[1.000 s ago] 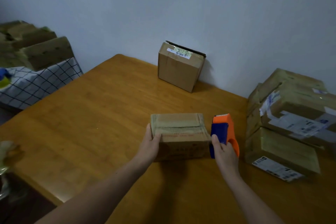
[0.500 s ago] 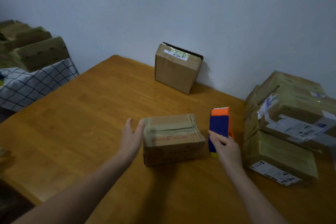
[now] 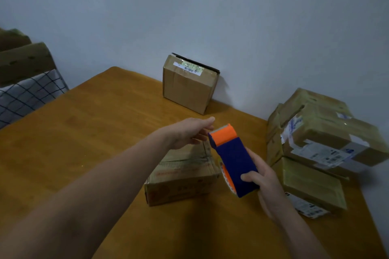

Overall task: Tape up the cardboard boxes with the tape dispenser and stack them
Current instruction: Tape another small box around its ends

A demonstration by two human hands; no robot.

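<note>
A wooden table [image 3: 84, 143] with an orange-brown top fills most of the view and runs back to a plain pale wall [image 3: 210, 17]. The room is dim.

A small cardboard box [image 3: 185, 176] lies flat near the middle of the table. The left hand [image 3: 189, 132] hovers over the box's far edge with its fingers stretched out straight. They point at the orange end of a tape dispenser [image 3: 233, 160]. Motion blur may hide whether the fingertips touch it.

The right hand [image 3: 267, 183] grips the dispenser's blue body, thumb on top, and holds it tilted in the air just right of the small box.

A second box [image 3: 188, 88] stands upright against the wall. On the right side of the table sits a stack of boxes [image 3: 315, 145] with white shipping labels. At the far left, off the table, a checked cloth [image 3: 27, 94] lies under more cardboard [image 3: 23, 61].
</note>
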